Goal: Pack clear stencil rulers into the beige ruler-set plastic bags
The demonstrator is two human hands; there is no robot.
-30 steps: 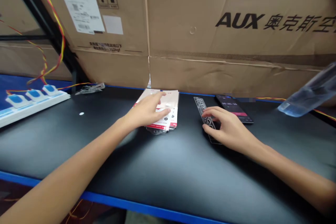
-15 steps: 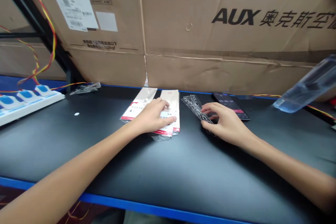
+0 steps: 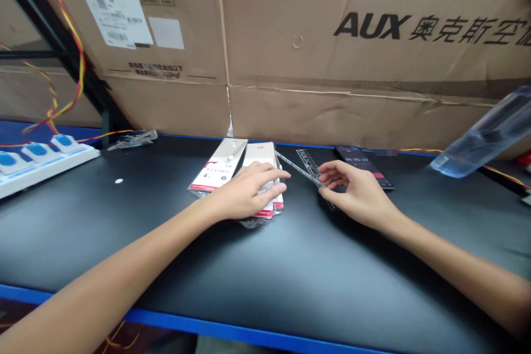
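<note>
My left hand (image 3: 253, 191) lies with its fingers stretched out over a pile of white-and-red packets (image 3: 261, 155) in clear sleeves. Just left of that pile rests another white-and-red packet (image 3: 215, 168), marked with a 4. My right hand (image 3: 352, 191) pinches one end of a clear plastic ruler (image 3: 299, 169), tilted so that mostly its thin edge shows. The ruler's far end reaches the right side of the pile. Beneath it a second clear ruler with cut-out shapes (image 3: 306, 161) lies on the table, partly hidden by my right hand.
A phone showing a timer (image 3: 365, 166) lies behind my right hand. A clear blue plastic bottle-like object (image 3: 481, 135) leans at the right. On the left are a white power strip (image 3: 50, 168) and crumpled clear plastic (image 3: 133, 140). A large cardboard box (image 3: 290, 61) stands behind the table.
My right hand has lifted and tilted one ruler away from the other, which stays on the table. My left hand has shifted slightly to the right, its fingers straighter over the packets.
</note>
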